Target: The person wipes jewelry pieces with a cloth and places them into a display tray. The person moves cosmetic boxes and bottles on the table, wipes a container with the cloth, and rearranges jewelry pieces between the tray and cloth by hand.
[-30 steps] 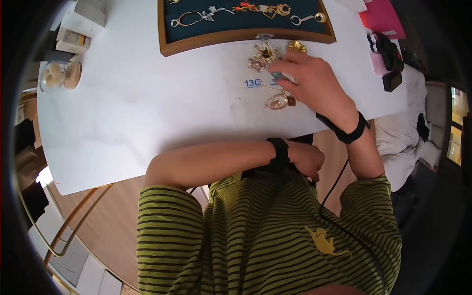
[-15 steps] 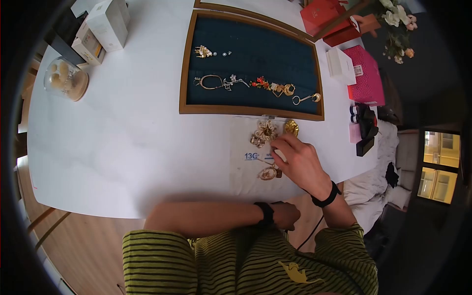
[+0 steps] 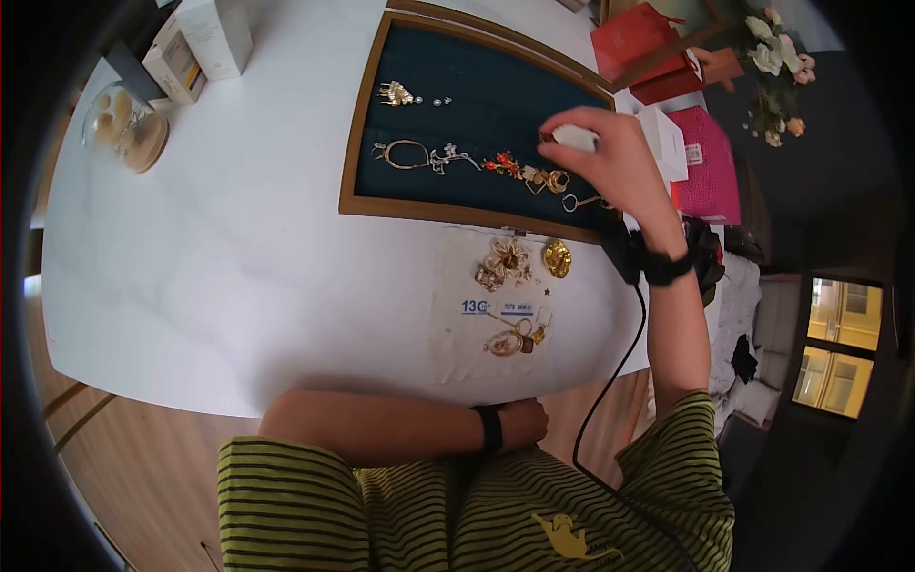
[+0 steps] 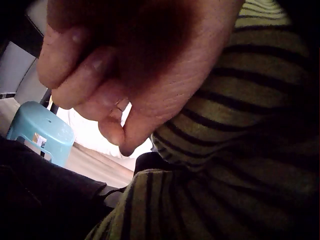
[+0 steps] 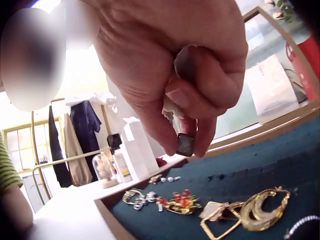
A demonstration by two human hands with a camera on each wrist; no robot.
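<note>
My right hand [image 3: 620, 162] is over the right part of the teal-lined wooden case [image 3: 429, 217]. In the right wrist view, fingertips and thumb pinch a small dark square piece [image 5: 185, 144], and something whitish [image 5: 186, 61] sits within the curled fingers. Below them in the case lie gold earrings [image 5: 262, 210] and a red floral piece [image 5: 181, 202]. A flower brooch [image 3: 508, 255], a round gold piece [image 3: 558, 258] and an oval pendant [image 3: 503, 343] lie in front of the case. My left hand [image 3: 524, 424] hangs at the table's front edge, loosely curled, with nothing visible in it.
White boxes [image 3: 214, 38] and a glass dome [image 3: 129, 129] stand at the back left. At the right are a pink box [image 3: 707, 167], a red bag [image 3: 637, 43] and flowers [image 3: 774, 57]. A black cable [image 3: 610, 381] hangs from my right wrist.
My right hand has left the jewellery on the thin sheet and moved up over the case, holding a whitish thing. Small pieces on the sheet are uncovered. My left hand stays low.
</note>
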